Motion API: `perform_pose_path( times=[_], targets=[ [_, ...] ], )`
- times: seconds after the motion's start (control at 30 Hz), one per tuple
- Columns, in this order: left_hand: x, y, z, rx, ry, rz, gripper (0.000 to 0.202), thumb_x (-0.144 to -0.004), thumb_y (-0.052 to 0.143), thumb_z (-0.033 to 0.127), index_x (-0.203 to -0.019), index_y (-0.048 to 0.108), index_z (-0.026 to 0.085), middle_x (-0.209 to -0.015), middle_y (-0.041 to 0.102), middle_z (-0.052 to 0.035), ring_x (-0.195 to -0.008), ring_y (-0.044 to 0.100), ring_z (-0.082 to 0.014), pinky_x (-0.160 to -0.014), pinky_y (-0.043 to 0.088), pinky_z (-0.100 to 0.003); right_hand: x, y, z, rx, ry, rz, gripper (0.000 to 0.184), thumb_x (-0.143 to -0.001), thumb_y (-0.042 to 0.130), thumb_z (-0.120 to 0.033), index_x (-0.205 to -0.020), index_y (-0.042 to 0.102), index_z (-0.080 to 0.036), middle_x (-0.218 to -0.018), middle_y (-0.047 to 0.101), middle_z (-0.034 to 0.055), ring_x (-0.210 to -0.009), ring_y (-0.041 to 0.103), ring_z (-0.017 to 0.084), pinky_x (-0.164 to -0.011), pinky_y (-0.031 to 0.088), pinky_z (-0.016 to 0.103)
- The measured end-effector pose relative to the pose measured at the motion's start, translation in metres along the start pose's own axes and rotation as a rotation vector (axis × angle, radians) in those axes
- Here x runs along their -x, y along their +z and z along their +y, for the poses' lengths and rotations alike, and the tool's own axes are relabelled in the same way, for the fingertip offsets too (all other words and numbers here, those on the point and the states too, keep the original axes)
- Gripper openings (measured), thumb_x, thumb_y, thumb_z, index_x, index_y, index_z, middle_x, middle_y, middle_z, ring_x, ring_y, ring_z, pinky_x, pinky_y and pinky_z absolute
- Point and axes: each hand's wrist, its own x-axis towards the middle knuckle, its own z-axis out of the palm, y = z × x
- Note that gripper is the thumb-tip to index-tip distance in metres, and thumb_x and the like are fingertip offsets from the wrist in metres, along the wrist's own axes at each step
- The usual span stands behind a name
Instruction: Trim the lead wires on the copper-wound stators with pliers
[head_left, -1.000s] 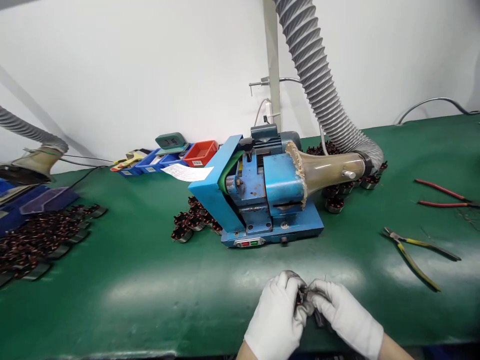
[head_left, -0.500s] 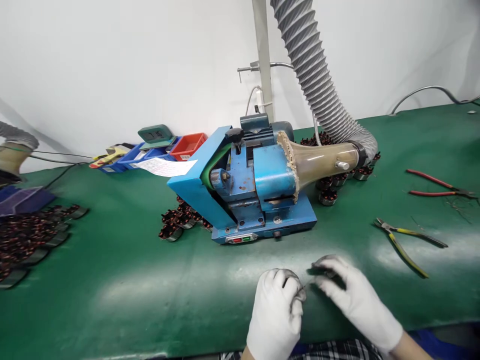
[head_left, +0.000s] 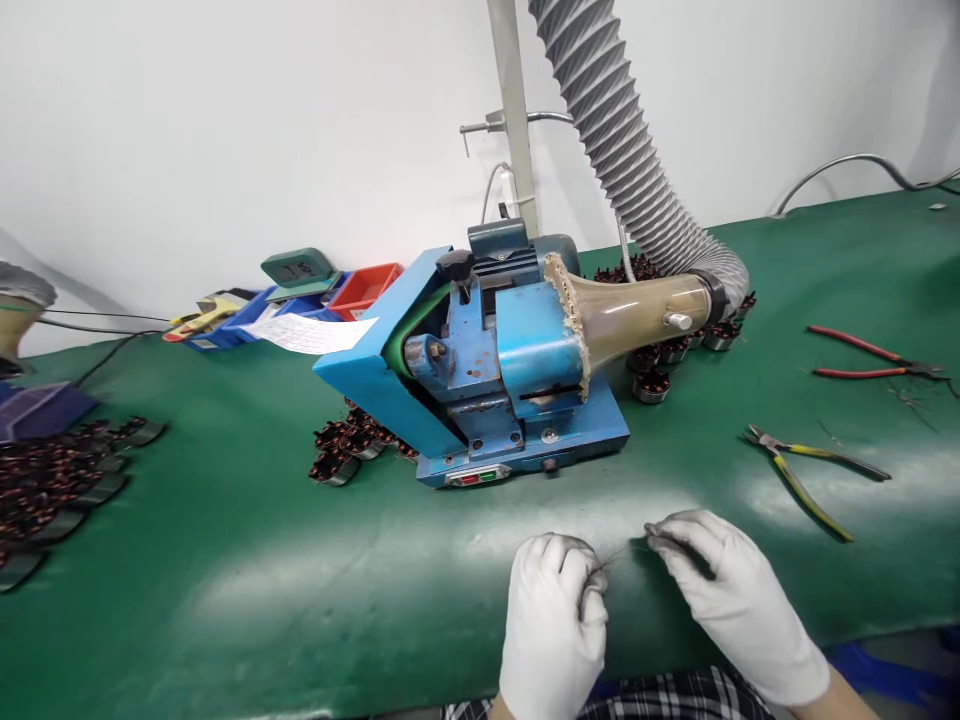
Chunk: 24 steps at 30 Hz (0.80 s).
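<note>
My left hand (head_left: 553, 625), in a white glove with greyed fingertips, is closed at the front of the green bench. Thin wire (head_left: 616, 556) pokes out between its fingers toward the right; whatever else sits inside the fist is hidden. To the right, my gloved right hand (head_left: 731, 595) has thumb and fingertips pinched together, close to the far end of the wire. What lies in that pinch is too small to make out. Yellow-handled cutting pliers (head_left: 806, 475) lie spread on the bench beyond my right hand, and red-handled pliers (head_left: 862, 355) rest farther back.
A blue belt-grinding machine (head_left: 480, 370) stands ahead of my hands, joined to a grey ribbed hose (head_left: 630, 150). Wound copper motor stators (head_left: 651, 386) sit behind and beside it, and many more (head_left: 60, 480) at the left. Blue bins and a red bin (head_left: 365, 290) line the wall.
My right hand has moved slightly right, away from my left, and its fingers have come together in a pinch. The left stays closed. The whole view has shifted a little.
</note>
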Motion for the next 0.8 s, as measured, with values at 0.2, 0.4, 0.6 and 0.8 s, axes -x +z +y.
perform_pose_path(
  times=[0.2, 0.4, 0.6, 0.8],
  targets=[
    [0.001, 0.001, -0.002, 0.026, 0.013, 0.009, 0.015, -0.077, 0.040, 0.009, -0.075, 0.051, 0.019, -0.082, 0.056, -0.0030, -0.078, 0.048, -0.0193, -0.074, 0.038, -0.036, 0.001, 0.009, -0.020, -0.048, -0.096, -0.036, 0.019, -0.087, 0.044, -0.012, -0.103, 0.052, -0.017, -0.097, 0.059, 0.0083, -0.090, 0.057, 0.017, -0.078, 0.049, 0.031],
    [0.002, -0.001, -0.002, 0.018, 0.015, -0.021, 0.016, -0.078, 0.039, 0.010, -0.081, 0.052, 0.020, -0.086, 0.057, -0.0034, -0.081, 0.050, -0.0198, -0.075, 0.039, -0.036, -0.005, 0.012, -0.028, -0.108, -0.130, -0.219, 0.022, -0.090, 0.038, -0.012, -0.109, 0.047, -0.018, -0.101, 0.054, 0.0087, -0.093, 0.053, 0.019, -0.081, 0.048, 0.035],
    [0.003, -0.002, -0.003, 0.028, 0.011, -0.037, 0.018, -0.077, 0.041, 0.009, -0.085, 0.053, 0.020, -0.088, 0.056, -0.0034, -0.083, 0.049, -0.0204, -0.076, 0.040, -0.038, -0.007, 0.011, -0.027, -0.138, -0.147, -0.350, 0.018, -0.089, 0.038, -0.010, -0.102, 0.047, -0.017, -0.095, 0.053, 0.0075, -0.086, 0.052, 0.019, -0.077, 0.047, 0.035],
    [0.001, -0.004, -0.003, 0.007, -0.005, -0.083, 0.027, -0.071, 0.040, 0.005, -0.090, 0.053, 0.019, -0.091, 0.056, -0.0045, -0.086, 0.049, -0.0217, -0.078, 0.042, -0.041, -0.018, 0.014, -0.029, 0.057, -0.324, -0.511, 0.017, -0.080, 0.044, -0.004, -0.086, 0.055, -0.016, -0.078, 0.058, 0.0055, -0.066, 0.053, 0.020, -0.058, 0.044, 0.032]
  ],
)
